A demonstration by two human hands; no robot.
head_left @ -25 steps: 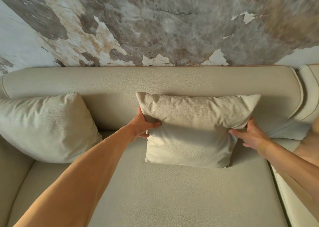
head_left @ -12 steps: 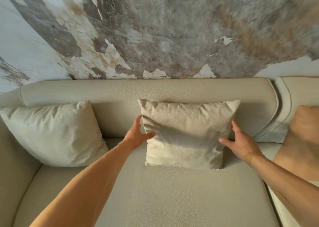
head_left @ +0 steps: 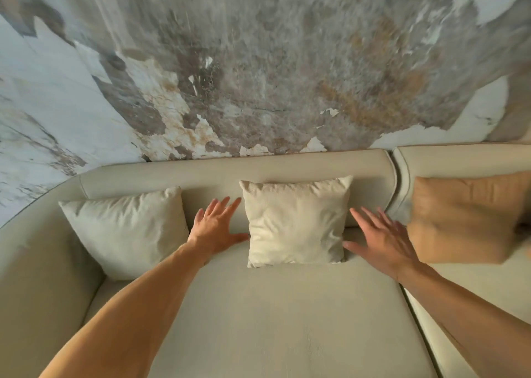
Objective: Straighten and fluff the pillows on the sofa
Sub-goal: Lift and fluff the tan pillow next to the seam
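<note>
Two hands have just come off the square cream fabric pillow [head_left: 296, 222] in the middle of the beige upholstered sofa [head_left: 273, 320]. A second ago both were pressed to its sides, the left thumb hooked over its left edge; half a second ago they were loosening; now they hang beside it with fingers spread and straight. The left hand [head_left: 214, 226] is just left of the pillow, its thumb reaching toward the lower left corner, though whether it touches I cannot tell. The right hand [head_left: 379, 238] is just right of it, blurred, its thumb near the lower right corner. Neither grip holds anything.

Left alone, the middle pillow stands upright against the sofa's backrest [head_left: 230, 173], square to it and fairly plump, and keeps its place. That suggests this pillow is finished.

On the far left a larger cream pillow [head_left: 126, 228] leans tilted in the corner. On the right, on the next seat section, a tan orange pillow [head_left: 465, 219] leans against the backrest, blurred. Behind the sofa rises a wall with peeling, stained paint [head_left: 258, 75].

Judging by this, one of the side pillows probably comes next; which, the hands do not show.
</note>
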